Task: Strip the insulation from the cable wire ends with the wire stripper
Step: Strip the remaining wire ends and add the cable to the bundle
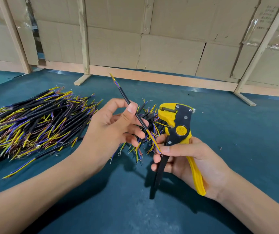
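My left hand (pixel 113 130) pinches a short black cable (pixel 124 96) between thumb and fingers and holds it slanted, with yellow, blue and brown wire ends showing at both tips. The cable's lower wire ends reach down to my right thumb. My right hand (pixel 191 162) grips the yellow and black wire stripper (pixel 177 125) by its handles, with the jaws pointing up and to the left. The stripper's jaws are apart from the cable.
A big pile of cut black cables (pixel 34 122) with coloured wire ends lies on the teal table mat (pixel 236 125) to the left, and a smaller heap (pixel 145 142) sits behind my hands. Cardboard panels on wooden frames (pixel 84 39) close off the back edge.
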The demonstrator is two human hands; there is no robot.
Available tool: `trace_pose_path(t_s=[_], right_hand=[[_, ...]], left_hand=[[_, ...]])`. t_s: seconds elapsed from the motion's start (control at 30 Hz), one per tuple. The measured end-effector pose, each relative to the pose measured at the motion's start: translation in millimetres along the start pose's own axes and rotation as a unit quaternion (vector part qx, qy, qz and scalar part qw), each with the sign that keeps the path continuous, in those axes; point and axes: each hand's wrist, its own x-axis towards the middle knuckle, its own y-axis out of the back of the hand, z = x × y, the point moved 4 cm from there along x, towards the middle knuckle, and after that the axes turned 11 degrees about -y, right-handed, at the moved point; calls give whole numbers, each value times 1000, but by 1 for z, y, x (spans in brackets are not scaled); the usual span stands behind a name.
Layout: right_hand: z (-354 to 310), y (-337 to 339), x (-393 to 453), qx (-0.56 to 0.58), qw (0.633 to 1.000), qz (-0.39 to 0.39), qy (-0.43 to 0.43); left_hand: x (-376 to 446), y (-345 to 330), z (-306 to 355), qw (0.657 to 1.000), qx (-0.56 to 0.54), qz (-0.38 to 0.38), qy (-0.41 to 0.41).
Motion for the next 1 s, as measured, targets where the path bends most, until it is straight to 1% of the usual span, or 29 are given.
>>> trace_pose_path(t_s=[0.13, 0.2, 0.43, 0.53, 0.7, 0.8, 1.0], right_hand=[[-3, -1, 0, -3, 1000, -5, 22], [-4, -2, 0, -9, 1000, -16, 25], [-5, -1, -2, 2, 999, -22, 29], [-7, 2, -2, 28, 999, -15, 27], [-6, 3, -1, 32, 999, -4, 26], [-8, 3, -1, 41, 999, -2, 35], [-14, 6, -2, 62, 997, 11, 52]], left_hand=[[-6, -8, -6, 995, 0, -93, 43], [-9, -11, -9, 991, -8, -116, 64], [-10, -13, -7, 987, -35, -132, 82], [-8, -12, -6, 988, -41, -122, 82], [-8, -12, -6, 989, -39, -111, 92], [-7, -12, -5, 988, -30, -119, 95], [-8, -11, -3, 981, -17, -143, 127]])
